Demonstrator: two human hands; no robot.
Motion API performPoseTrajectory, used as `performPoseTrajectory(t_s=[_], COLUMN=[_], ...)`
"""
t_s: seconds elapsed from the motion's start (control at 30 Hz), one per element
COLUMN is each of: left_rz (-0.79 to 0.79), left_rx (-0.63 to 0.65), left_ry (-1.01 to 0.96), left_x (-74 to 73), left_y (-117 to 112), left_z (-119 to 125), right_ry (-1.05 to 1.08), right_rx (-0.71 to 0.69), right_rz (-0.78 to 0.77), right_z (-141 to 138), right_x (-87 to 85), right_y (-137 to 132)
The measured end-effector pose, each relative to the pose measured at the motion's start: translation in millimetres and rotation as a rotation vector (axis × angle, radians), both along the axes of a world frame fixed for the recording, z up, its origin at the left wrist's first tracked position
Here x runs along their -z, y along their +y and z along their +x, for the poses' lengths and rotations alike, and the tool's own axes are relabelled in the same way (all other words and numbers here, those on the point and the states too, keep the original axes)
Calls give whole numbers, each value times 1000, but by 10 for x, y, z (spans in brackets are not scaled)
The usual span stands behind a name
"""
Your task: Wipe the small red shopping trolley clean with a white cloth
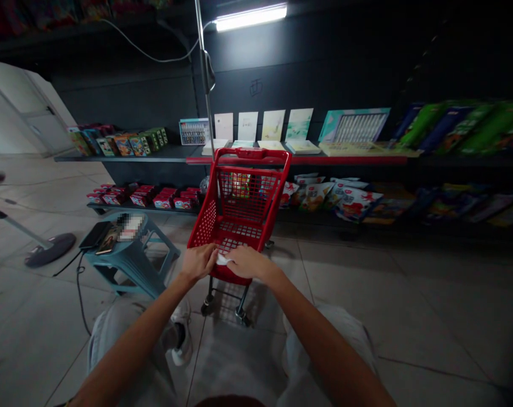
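A small red plastic shopping cart (239,226) stands between my knees, its front rim towards me and its handle at the far end. My left hand (200,261) rests on the left part of the near rim, fingers bent over the edge. On the same rim, my right hand (248,263) lies with its fingertips closed on a small crumpled white piece, apparently a tissue (222,259). This white piece lies between the two hands, partly covered by the right fingers. The basket's floor and lattice walls show beyond the hands.
A blue-grey stool (133,263) at the left bears a phone-like black item and small items. Left of it stands a round-based metal stand (51,250). Behind the cart, a shelf (150,156) holds boxes, books and snack bags; a pole (206,90) rises by it.
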State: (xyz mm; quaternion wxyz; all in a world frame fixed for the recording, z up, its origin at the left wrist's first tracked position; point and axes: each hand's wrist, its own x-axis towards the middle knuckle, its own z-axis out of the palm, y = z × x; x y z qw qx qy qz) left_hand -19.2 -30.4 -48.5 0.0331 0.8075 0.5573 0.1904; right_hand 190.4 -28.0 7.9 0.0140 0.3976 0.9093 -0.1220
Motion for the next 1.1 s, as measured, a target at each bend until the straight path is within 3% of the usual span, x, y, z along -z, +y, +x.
performPoseTrajectory(t_s=[0.2,0.5,0.77,0.9,1.0,1.1], left_rz=[153,150,152,201,262,259], left_rx=[176,321,314,253,216,261], left_ry=[87,53,58,10,-71,-94], left_x=[101,10,19,-13,-20,25], left_y=[178,401,451,334,96,-168], left_z=[-181,-460,-591,-511,-330,-70], right_ry=[-68,139,420,420,357,306], right_rx=[-15,-78,105,78,-4,-21], right_rz=[102,149,281,359,373,375], right_z=[184,287,595,513,367,253], right_x=[-51,2,191,259,279,286], right_y=[-37,122,434,383,293,235])
